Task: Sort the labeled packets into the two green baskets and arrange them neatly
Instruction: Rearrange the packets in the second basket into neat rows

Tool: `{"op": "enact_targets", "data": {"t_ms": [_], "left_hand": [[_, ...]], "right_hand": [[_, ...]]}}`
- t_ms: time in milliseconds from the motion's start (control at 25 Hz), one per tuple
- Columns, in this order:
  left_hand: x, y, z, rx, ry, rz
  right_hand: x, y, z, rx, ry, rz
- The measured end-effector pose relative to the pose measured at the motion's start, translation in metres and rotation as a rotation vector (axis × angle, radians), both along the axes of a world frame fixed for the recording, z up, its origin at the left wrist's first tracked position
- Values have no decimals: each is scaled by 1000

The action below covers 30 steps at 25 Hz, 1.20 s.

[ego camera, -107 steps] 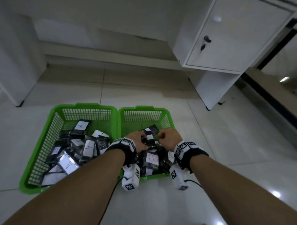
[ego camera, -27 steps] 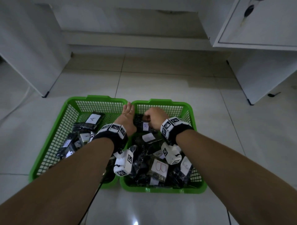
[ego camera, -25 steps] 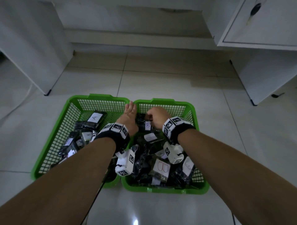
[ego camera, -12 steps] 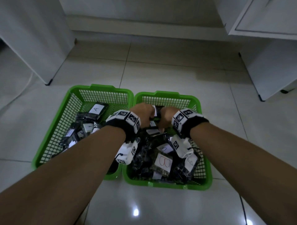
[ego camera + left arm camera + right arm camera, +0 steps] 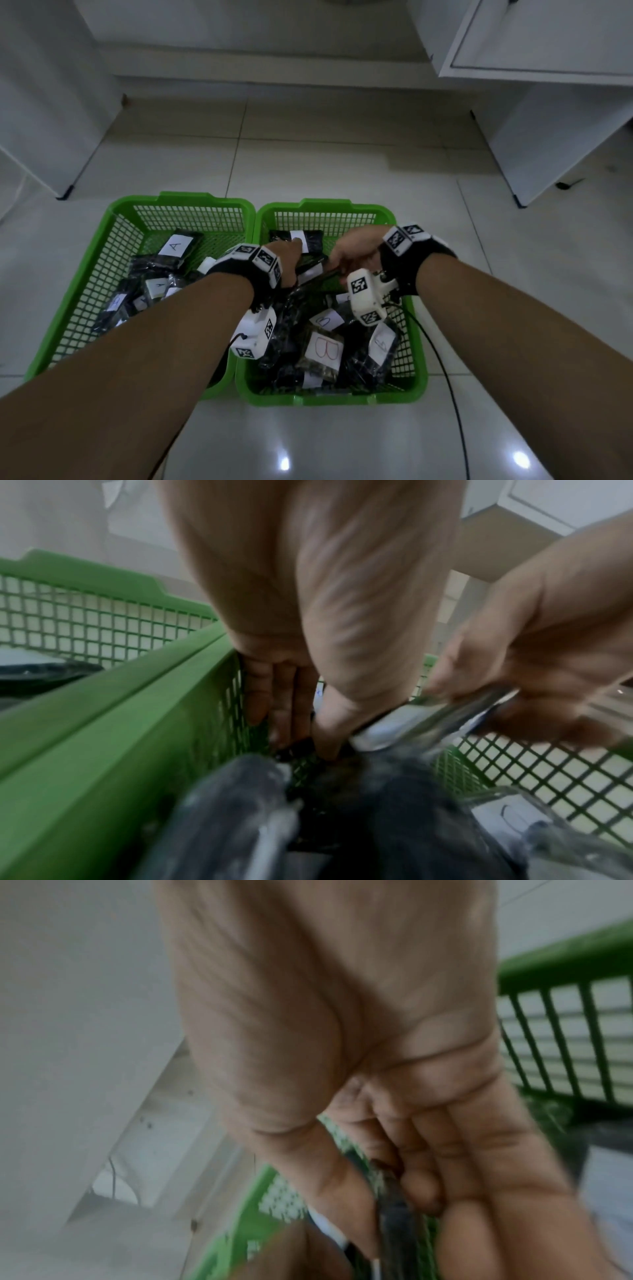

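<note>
Two green mesh baskets stand side by side on the floor. The left basket [image 5: 181,199] holds dark packets labeled A [image 5: 176,246]. The right basket [image 5: 325,206] holds dark packets labeled B [image 5: 323,349]. Both hands are over the far end of the right basket. My left hand [image 5: 289,255] [image 5: 298,731] points straight fingers down beside the dividing wall [image 5: 143,696] and touches a labeled packet [image 5: 312,241] there. My right hand [image 5: 356,248] [image 5: 394,1191] pinches the edge of a dark packet [image 5: 320,274] [image 5: 445,718] between thumb and fingers.
A white cabinet [image 5: 548,102] stands at the back right and a white unit [image 5: 41,102] at the back left. Glossy tiled floor [image 5: 342,164] surrounds the baskets. A black cable [image 5: 445,377] runs from my right wrist over the right basket's rim.
Half a second ago both hands were together on one packet. Now they are apart: the left has dropped toward the far left corner of the right basket, the right keeps a packet.
</note>
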<state>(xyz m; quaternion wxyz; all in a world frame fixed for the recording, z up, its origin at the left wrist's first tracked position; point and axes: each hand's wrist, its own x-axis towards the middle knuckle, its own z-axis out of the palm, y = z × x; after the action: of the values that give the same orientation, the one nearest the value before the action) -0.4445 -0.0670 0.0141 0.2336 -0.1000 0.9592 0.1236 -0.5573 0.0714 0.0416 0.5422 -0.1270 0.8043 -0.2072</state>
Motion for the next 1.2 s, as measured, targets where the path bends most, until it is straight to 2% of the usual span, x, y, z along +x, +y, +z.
{"op": "enact_targets", "data": {"t_ms": [120, 200, 320, 400, 560, 680, 760, 920, 1120, 1200], "left_hand": [[-5, -2, -2, 37, -101, -24], [-4, 0, -4, 26, -152, -44], [-4, 1, -5, -42, -128, -81], [-6, 1, -1, -121, -96, -102], [-12, 13, 4, -329, 22, -108], [-10, 16, 2, -399, 117, -106], [-7, 13, 2, -382, 137, -92], [-5, 12, -2, -256, -47, -103], [-8, 13, -3, -281, -74, -118], [-12, 9, 0, -198, -105, -71]], "right_hand": [[-13, 14, 23, -39, 84, -134], [-17, 23, 41, -23, 223, -190], [-24, 34, 49, -45, 405, -195], [-25, 40, 44, -44, 440, -242], [-20, 46, 33, -87, 454, -313], [-21, 47, 32, -97, 428, -342], [-23, 48, 29, -91, 392, -369], [-26, 51, 26, -106, 380, -384], [-28, 50, 22, -73, 365, -338], [-28, 54, 20, -71, 335, -287]]}}
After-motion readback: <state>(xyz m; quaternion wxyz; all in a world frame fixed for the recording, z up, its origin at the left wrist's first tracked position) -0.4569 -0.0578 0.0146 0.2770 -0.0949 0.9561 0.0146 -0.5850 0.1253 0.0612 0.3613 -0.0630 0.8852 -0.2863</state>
